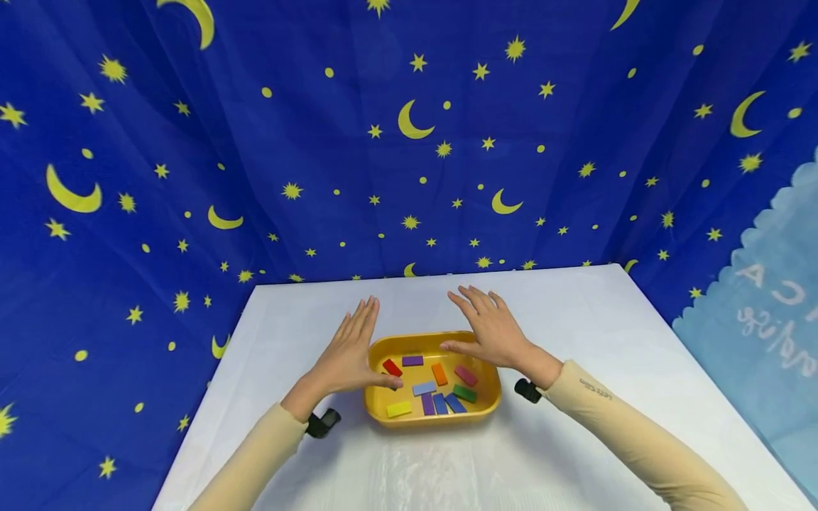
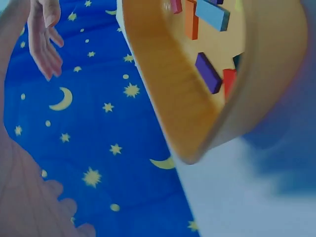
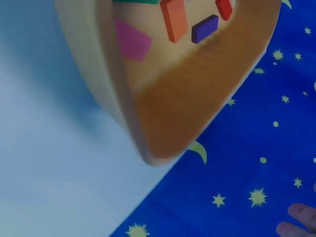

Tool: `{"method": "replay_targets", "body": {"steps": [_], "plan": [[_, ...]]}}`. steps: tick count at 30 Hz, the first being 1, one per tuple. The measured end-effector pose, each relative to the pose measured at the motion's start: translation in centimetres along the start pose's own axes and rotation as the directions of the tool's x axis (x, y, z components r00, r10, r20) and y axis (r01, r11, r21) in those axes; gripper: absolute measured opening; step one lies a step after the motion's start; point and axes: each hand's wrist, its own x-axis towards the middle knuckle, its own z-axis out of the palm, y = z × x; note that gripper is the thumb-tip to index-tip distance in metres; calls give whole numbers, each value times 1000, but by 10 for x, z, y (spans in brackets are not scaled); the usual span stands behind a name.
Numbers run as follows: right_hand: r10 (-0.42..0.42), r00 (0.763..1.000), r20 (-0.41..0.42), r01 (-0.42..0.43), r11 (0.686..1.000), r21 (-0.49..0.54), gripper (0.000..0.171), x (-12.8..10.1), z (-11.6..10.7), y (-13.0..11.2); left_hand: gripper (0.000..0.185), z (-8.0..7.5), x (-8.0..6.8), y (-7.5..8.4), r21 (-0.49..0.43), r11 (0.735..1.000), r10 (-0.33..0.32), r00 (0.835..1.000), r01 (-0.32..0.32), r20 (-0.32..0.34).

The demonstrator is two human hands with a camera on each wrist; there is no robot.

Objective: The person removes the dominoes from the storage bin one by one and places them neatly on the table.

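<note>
Poising left hand and right hand at opposite ends of the tray, spread and gripping nothing, likely for even reach; seeing blocks loose inside, probably walled in against scattering across the table.

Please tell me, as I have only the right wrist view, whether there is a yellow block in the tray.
Observer: Yes, the head view shows a yellow block in the near left corner of the tray.
Operator: Thank you; could you also say where the left hand is?
Observer: The left hand is at the tray's left end, its thumb out over the tray.
Operator: And would you kindly say what lies along the near wall, around its middle?
Observer: Two blue blocks lie there, just right of a purple block.
</note>
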Motion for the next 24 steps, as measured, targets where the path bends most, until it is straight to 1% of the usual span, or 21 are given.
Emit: {"method": "replay_targets", "body": {"steps": [3,5,9,12,16,18,20,24], "plan": [[29,1000,9,-29,998,52,88,1,5,0,142,10,-6,-8,-99,995,-20,1000,22,23],[49,999,24,-51,995,87,84,2,8,0,142,16,-11,-12,-161,986,-33,998,41,49],[75,994,76,-86,984,154,76,6,13,0,144,29,-20,-22,-270,959,-55,991,86,120],[71,989,130,-96,975,198,69,11,18,0,146,39,-27,-29,-357,928,-52,984,111,171],[54,978,203,-105,962,251,58,19,25,0,148,50,-33,-36,-467,877,-31,982,117,187],[51,969,241,-118,954,275,53,23,27,-1,148,56,-34,-39,-504,856,-18,982,113,189],[45,956,291,-137,942,305,49,27,28,-4,148,63,-35,-42,-529,841,-12,981,115,194],[30,917,397,-182,919,350,44,33,33,-11,148,75,-40,-45,-560,820,-15,983,116,181]]}}
